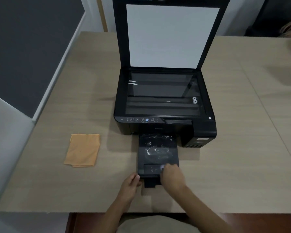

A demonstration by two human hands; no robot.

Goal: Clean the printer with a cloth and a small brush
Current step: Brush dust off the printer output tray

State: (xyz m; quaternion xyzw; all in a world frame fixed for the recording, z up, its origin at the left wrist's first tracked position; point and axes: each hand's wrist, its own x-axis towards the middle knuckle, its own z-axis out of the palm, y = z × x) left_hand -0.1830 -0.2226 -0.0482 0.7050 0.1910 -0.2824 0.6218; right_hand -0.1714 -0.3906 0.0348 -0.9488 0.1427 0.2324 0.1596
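Printer (165, 105): black, sitting mid-counter (242, 148), scanner lid (172, 34) standing raised. Output tray (158, 152): extending toward the person, carrying white dusty smears. Cloth (82, 150): orange, folded, lying on the counter left of the tray, untouched. Left hand (130, 184): grip pinching the tray's front-left corner. Right hand (172, 175): resting on the tray's front edge, blurred; grip state unclear.

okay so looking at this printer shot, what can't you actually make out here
Head view:
- Brush: none visible; the right hand is motion-blurred over the tray, so its grip cannot be told.
- Panel icons: too small to read.
- Tray's front end: hidden by both hands; left hand at its corner.
- Lid: top cut by the frame edge.
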